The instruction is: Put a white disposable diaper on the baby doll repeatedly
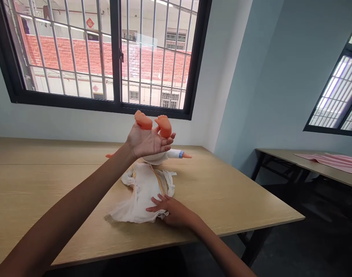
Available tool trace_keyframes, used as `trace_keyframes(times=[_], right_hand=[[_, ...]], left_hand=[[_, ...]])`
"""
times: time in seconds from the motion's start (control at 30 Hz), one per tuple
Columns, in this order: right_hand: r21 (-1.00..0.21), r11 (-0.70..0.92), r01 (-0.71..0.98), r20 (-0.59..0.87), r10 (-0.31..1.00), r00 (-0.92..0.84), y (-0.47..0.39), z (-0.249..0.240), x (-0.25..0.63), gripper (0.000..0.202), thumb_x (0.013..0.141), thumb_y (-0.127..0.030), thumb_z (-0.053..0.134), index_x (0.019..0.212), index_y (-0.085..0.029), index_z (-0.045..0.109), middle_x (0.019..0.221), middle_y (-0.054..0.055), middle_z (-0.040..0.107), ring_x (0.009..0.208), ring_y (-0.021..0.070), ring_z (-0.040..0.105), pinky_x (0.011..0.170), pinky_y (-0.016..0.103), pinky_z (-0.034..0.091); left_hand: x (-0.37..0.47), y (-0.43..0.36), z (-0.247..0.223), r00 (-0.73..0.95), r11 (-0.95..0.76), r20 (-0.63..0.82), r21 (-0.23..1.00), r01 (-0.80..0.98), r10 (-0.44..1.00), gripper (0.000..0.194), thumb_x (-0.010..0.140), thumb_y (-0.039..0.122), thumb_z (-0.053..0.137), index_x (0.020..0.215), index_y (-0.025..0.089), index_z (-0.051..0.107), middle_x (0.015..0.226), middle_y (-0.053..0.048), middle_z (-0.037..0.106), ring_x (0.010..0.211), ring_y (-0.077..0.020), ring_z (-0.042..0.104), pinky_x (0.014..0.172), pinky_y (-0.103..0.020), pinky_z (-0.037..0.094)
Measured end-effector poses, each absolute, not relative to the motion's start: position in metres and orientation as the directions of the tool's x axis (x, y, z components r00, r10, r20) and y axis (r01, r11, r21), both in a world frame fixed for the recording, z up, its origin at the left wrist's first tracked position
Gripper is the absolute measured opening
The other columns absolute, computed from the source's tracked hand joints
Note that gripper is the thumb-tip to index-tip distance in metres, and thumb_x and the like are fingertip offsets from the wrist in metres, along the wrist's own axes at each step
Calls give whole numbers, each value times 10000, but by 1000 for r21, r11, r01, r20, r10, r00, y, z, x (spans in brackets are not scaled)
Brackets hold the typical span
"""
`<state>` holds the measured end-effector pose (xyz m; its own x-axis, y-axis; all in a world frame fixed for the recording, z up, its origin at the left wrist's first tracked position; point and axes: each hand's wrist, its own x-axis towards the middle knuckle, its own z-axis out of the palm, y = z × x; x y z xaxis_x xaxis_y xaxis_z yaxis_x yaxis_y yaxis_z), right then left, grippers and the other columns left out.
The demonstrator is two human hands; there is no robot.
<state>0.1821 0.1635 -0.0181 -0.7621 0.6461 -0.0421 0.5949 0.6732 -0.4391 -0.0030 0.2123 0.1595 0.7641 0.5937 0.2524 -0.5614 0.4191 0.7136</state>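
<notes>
My left hand (150, 143) holds a baby doll by its legs, lifting them off the table. The doll's orange feet (165, 126) stick up above my fingers, while the legs are largely hidden behind my hand. Beyond it, the doll's white-clothed body (155, 158) lies on the table, with an arm stretched out to each side and a blue cuff (181, 154) on the right one. Nearer to me a white diaper (145, 188) with yellowish edging is spread out, its side tabs crumpled. My right hand (173, 209) rests with fingers spread on the diaper's near right corner.
The light wooden table (222, 200) has its near edge close to me and a corner at the right. A barred window (115, 54) is in the wall behind it. Pink cloth (334, 162) lies on another table (279, 156) at the right.
</notes>
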Motion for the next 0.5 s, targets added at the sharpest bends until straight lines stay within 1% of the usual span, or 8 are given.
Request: trace_keyframes(times=[0.1, 0.3, 0.4, 0.5], right_hand=[[-404, 671, 622, -46, 665, -746, 159, -16, 179, 658, 782, -67, 472, 1384, -332, 462, 1512, 6, 314, 1439, 213, 188, 1165, 414, 187], [-357, 656, 665, -41, 700, -713, 151, -22, 175, 730, 753, -69, 491, 1415, -364, 403, 1536, 11, 263, 1431, 262, 212, 1146, 445, 224], [-328, 646, 689, -53, 716, -696, 152, -24, 171, 708, 762, -84, 488, 1413, -352, 415, 1527, 32, 294, 1414, 295, 251, 1126, 459, 262], [-295, 663, 688, -38, 711, -702, 157, -22, 166, 697, 770, -81, 478, 1415, -341, 417, 1518, 50, 316, 1398, 308, 287, 1119, 458, 273]], left_hand=[[-3, 212, 160, 770, 423, 248, 717, -554, 588, 569, 744, 625, 546, 1146, 227, 485, 1095, -114, 591, 946, -291, 626, 806, -421, 486], [-4, 210, 159, 776, 406, 252, 736, -542, 579, 527, 744, 632, 538, 1049, 202, 510, 1081, -120, 595, 888, -266, 629, 808, -410, 482], [-2, 209, 159, 777, 408, 250, 737, -540, 577, 515, 742, 622, 543, 1020, 189, 520, 1089, -127, 586, 875, -256, 624, 826, -414, 473], [-1, 209, 158, 781, 408, 249, 740, -535, 573, 520, 738, 623, 543, 1013, 182, 527, 1091, -134, 581, 891, -259, 618, 839, -420, 466]])
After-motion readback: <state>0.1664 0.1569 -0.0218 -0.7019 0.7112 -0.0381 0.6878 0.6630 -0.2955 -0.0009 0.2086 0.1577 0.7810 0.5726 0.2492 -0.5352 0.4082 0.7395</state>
